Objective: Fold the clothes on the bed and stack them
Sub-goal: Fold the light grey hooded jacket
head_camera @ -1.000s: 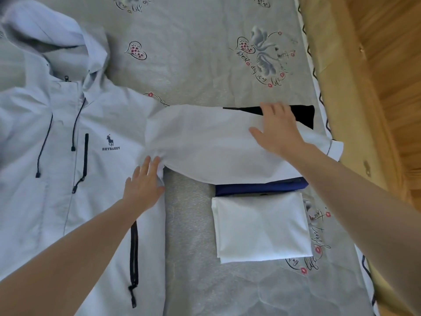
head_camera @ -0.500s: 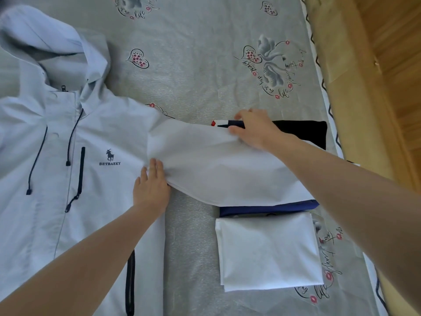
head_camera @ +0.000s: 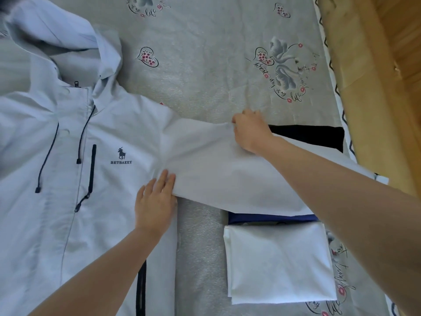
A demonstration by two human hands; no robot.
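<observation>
Jacket (pale blue, hooded) lies flat, front up. The left hand presses flat at its armpit, fingers straight; the right hand pinches the outstretched sleeve.

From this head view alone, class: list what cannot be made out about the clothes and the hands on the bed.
- Jacket: its far sleeve and hem are cut off by the left and bottom edges.
- Dark folded clothes: mostly covered by the jacket sleeve and right arm; how many is unclear.
- Right hand: its fingertips curl out of sight into the sleeve's upper edge.
- Left hand: presses flat; nothing hidden.
- White folded garment: type untellable.
</observation>
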